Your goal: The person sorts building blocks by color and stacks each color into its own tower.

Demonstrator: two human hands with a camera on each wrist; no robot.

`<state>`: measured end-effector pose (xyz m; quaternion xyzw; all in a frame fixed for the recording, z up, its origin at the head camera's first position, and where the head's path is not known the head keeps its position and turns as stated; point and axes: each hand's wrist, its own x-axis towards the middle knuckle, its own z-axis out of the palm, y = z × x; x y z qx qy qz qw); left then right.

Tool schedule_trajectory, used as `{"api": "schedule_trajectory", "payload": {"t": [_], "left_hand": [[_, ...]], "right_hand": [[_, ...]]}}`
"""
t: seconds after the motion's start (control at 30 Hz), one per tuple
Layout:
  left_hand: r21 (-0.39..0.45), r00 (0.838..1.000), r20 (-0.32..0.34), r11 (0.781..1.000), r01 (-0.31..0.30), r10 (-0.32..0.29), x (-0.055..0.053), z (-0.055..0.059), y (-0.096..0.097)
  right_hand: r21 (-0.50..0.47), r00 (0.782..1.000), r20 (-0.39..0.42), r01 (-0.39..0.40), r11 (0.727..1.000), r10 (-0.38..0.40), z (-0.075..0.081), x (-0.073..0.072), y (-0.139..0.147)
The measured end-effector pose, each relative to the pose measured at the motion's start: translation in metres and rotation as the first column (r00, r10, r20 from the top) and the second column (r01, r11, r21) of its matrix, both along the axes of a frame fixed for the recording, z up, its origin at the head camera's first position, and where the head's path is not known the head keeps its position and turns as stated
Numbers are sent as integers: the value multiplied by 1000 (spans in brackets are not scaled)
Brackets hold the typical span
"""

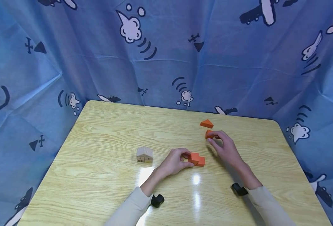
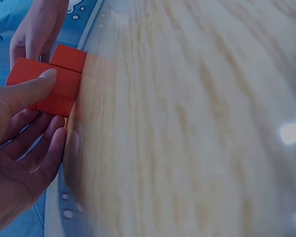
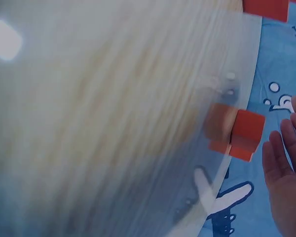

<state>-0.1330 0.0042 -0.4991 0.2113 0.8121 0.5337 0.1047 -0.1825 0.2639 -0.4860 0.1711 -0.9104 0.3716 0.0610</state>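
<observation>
My left hand [image 1: 175, 161] grips orange blocks [image 1: 194, 157] near the table's middle, the thumb on the near side and fingers behind. In the left wrist view the thumb lies across the face of the orange blocks [image 2: 64, 91]. A lower orange block [image 1: 201, 161] sits against their right side. Farther back, my right hand [image 1: 225, 146] is at another orange block [image 1: 208, 134], thumb and fingers spread about it. The right wrist view shows a gap between the fingers and that block [image 3: 248, 126]. Behind it lies an orange triangular block [image 1: 207, 123].
A small pale wooden house-shaped piece [image 1: 145, 154] with printed details stands left of my left hand. Blue patterned curtain [image 1: 161, 62] hangs around the wooden table [image 1: 98, 182], close along its back edge. Black wrist devices [image 1: 157, 201] sit at both cuffs.
</observation>
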Motion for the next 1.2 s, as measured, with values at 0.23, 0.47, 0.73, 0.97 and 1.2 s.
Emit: {"api": "schedule_trajectory", "payload": {"t": [0.23, 0.47, 0.73, 0.97, 1.2], "left_hand": [[-4, 1000, 6, 1000, 9, -9, 1, 1, 1], [8, 1000, 12, 1000, 13, -13, 2, 1, 3], [11, 1000, 13, 1000, 13, -13, 2, 1, 3], [-2, 1000, 27, 1000, 2, -2, 1, 2, 1], [14, 1000, 14, 1000, 4, -4, 1, 2, 0]], "right_hand": [[6, 998, -54, 22, 1000, -22, -7, -13, 8], [52, 998, 31, 55, 997, -57, -9, -22, 13], [79, 988, 148, 34, 996, -45, -6, -25, 14], [69, 980, 199, 7, 998, -20, -3, -24, 12], [39, 984, 178, -31, 999, 23, -1, -15, 12]]}}
